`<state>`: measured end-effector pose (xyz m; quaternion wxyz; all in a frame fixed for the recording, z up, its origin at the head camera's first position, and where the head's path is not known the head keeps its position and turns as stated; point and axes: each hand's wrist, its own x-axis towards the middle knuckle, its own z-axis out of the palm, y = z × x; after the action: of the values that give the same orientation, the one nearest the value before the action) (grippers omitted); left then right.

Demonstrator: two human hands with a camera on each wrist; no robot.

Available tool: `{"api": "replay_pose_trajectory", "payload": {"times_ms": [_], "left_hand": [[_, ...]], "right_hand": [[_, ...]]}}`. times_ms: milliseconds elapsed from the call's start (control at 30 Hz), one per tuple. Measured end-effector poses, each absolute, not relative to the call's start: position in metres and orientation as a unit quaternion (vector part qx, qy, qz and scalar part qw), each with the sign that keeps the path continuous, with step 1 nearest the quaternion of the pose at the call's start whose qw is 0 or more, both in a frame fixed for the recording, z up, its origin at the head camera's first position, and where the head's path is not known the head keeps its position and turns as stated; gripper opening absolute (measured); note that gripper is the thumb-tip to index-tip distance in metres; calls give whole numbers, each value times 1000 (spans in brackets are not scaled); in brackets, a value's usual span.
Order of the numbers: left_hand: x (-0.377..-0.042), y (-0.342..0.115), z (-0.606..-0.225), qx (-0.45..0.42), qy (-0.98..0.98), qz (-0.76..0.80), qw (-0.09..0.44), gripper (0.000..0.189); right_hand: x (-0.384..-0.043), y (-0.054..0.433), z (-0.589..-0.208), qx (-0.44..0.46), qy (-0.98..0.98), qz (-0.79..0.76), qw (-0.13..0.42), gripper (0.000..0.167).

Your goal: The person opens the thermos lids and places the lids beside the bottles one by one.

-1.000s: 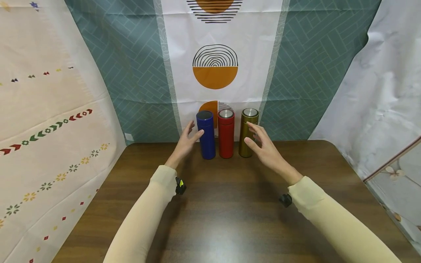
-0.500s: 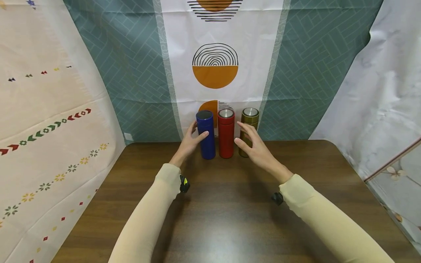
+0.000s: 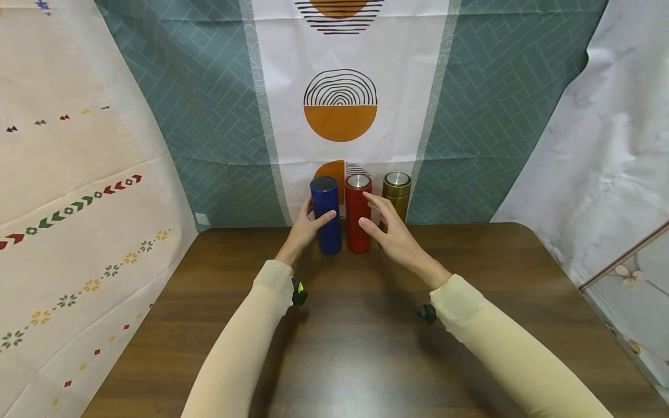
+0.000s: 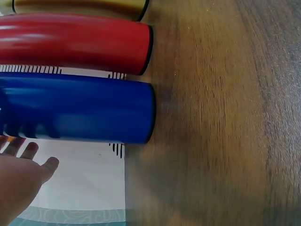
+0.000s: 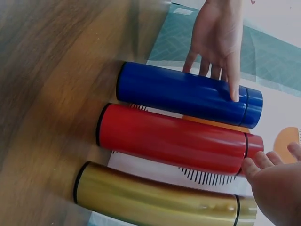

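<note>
Three thermos flasks stand upright in a row at the table's far edge: a blue flask, a red flask and a gold flask. My left hand is at the blue flask's left side, thumb spread across its front and fingers reaching behind it. In the left wrist view, gaps show between some of these fingers and the blue flask; whether any touch is unclear. My right hand is in front of the red and gold flasks, fingers loosely spread and holding nothing. It hides much of the gold flask.
The brown wooden table stretches toward me. Behind the flasks hangs a teal and white patterned cloth. A cream patterned cloth hangs at the left, and a whitish cloth at the right.
My left hand has moved right, closer about the blue flask. My right hand has shifted left from the gold flask toward the red one. The flasks stay in place.
</note>
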<state>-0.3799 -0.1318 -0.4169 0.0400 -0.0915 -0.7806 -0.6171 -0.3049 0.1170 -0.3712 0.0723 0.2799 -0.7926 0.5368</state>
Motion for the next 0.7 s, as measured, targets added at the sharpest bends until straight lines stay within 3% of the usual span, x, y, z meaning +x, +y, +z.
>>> {"api": "replay_pose_trajectory", "payload": {"times_ms": [467, 700], "left_hand": [[-386, -122, -422, -104, -767, -631, 56, 95], [-386, -119, -420, -90, -762, -638, 68, 84]], "right_hand": [[-313, 105, -373, 281, -788, 542, 74, 62], [-317, 107, -374, 287, -787, 542, 77, 61]]}}
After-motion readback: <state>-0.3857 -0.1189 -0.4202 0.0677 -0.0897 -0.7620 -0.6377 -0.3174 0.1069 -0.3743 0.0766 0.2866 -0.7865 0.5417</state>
